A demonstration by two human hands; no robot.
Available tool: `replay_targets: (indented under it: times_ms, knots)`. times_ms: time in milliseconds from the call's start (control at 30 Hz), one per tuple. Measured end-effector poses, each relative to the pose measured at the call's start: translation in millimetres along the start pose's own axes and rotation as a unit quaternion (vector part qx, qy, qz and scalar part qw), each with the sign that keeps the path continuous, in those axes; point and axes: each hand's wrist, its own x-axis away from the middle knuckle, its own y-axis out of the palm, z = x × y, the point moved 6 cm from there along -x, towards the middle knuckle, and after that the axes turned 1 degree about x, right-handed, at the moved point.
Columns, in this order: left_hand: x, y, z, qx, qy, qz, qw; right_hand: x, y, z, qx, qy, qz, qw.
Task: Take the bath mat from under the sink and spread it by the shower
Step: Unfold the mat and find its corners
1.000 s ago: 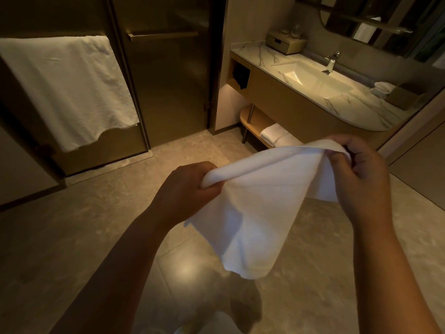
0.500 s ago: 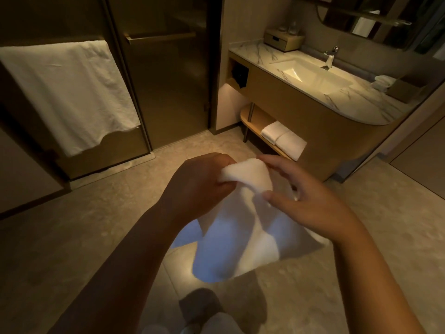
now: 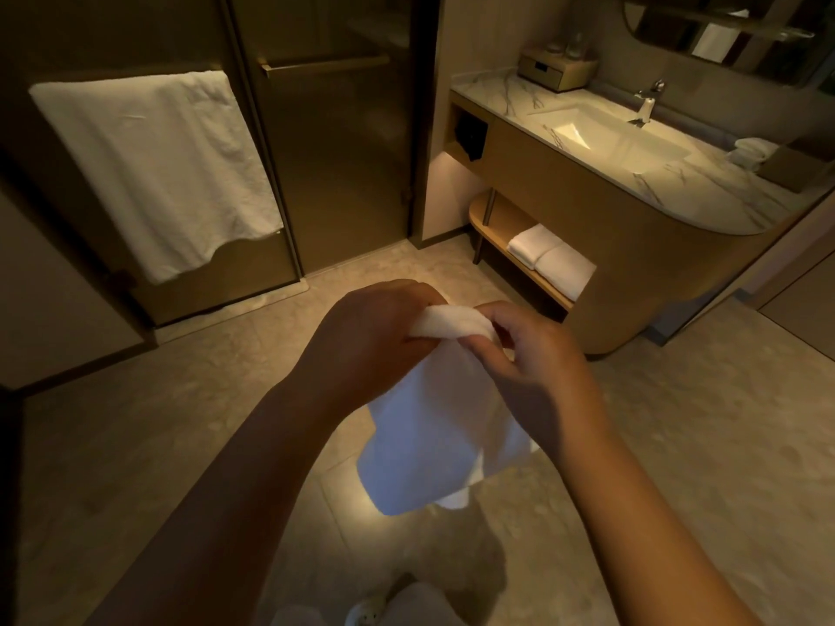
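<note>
Your left hand (image 3: 375, 341) and right hand (image 3: 537, 368) both pinch the white bath mat's (image 3: 433, 440) bunched top edge, letting it hang above the floor (image 3: 677, 445).

Centre, the left hand (image 3: 375, 341) and right hand (image 3: 537, 372) sit side by side, both pinching the top of the bath mat (image 3: 433, 436), which hangs beneath them above the floor (image 3: 677, 445). Ahead on the left, a towel (image 3: 158, 164) hangs on a rail, with the shower door (image 3: 343, 164) just right of it. Further right stands the surface (image 3: 677, 192): sink (image 3: 601, 137) set in it, tap (image 3: 648, 103) behind the sink, box (image 3: 555, 70) at its far left corner. Two folded towels (image 3: 553, 259) lie together on the shelf (image 3: 501, 228) underneath.
</note>
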Motion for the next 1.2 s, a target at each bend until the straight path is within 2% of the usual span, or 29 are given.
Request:
replay_targets:
  times_ms: [267,467,667,800,967,1200]
  knots:
    - [1.4,-7.2,2.5,0.019,0.011,0.043,0.999,-0.1,-9.0,-0.5,0.009,-0.017,0.046,0.999]
    - [-1.0,-7.3,5.5,0.023,0.018,0.045,0.999,0.2,-13.2,0.8,-0.015,-0.008,0.009,1.0]
    - [0.2,-9.1,6.1,0.017,0.025,0.058,0.998,2.2,-7.0,-0.3,0.018,0.011,0.041,0.999]
    - [3.6,-14.4,3.0,0.05,0.025,0.062,0.997,-0.1,-8.0,-1.2,0.018,0.001,0.064,0.998]
    - [13.2,-18.6,-16.4,0.099,-0.01,0.079,0.992,-2.0,-23.7,3.8,-0.047,-0.011,0.094,0.994]
    - [19.4,-8.4,-38.0,0.194,-0.074,0.099,0.973,0.5,-38.7,12.0,-0.044,-0.023,0.12,0.992]
